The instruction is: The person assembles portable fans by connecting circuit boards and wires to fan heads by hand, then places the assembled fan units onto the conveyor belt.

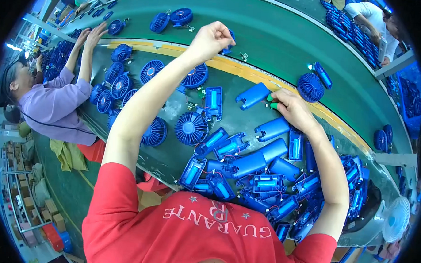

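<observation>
My left hand reaches out over the green belt. Its fingers are curled in a pinch at a blue fan head, which they partly hide; whether they grip it is unclear. A small circuit board lies beside that fan head. Green covers sit on two fingertips of my right hand, which is bent close to the end of a blue handle casing. Those fingertips are nearly together, and what they pinch is too small to name. Below that hand lies another blue casing.
Blue fan heads stand on the left of the worktable. Handle casings with light-blue cells pile up on the right. More fans rest on the belt. A co-worker in purple works at left, another in white across the belt.
</observation>
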The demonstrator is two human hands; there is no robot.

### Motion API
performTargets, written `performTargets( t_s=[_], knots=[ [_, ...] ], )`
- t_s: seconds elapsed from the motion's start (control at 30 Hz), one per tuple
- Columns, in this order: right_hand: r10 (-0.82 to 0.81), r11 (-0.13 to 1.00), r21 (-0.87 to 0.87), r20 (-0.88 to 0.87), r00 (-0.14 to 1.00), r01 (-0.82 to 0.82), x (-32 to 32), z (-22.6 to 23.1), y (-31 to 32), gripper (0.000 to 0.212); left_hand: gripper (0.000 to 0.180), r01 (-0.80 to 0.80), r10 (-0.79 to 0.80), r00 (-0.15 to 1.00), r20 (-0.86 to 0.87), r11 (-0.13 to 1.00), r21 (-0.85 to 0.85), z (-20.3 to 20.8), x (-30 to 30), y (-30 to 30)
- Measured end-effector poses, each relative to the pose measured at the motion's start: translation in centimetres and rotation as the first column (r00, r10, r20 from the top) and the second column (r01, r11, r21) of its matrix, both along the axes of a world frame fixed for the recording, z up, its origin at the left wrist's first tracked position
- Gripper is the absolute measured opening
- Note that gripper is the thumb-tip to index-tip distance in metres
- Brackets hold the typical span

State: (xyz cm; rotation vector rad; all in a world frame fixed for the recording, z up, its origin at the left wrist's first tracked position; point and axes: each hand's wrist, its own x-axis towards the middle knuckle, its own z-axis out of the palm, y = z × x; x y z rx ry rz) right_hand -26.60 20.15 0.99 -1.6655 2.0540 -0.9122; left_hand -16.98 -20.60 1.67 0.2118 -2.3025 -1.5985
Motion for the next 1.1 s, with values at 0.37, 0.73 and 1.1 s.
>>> performTargets(
  t_s=[0.37, 0.73, 1.1],
  knots=[
    [-0.138, 0.977, -0.125, 0.261, 0.956, 0.175, 3.5, 4.6, -3.1, 0.022, 0.042, 0.000, -0.061, 0.997, -0.053, 0.659, -0.752, -5.5, -1.7, 4.1],
    [-0.198, 0.915, -0.178, 0.582, 0.789, 0.361, 0.5, 5.1, 4.7, 0.023, 0.028, 0.143, 0.041, 0.967, 0.251, 0.727, -0.671, -5.2, -5.8, 6.6],
    [-0.255, 0.922, -0.017, 0.725, 0.640, 0.386, 5.0, 8.5, 5.7, 0.030, 0.033, 0.300, -0.388, 0.922, 0.013, 0.734, 0.610, 6.2, 6.7, 15.6]
  ],
)
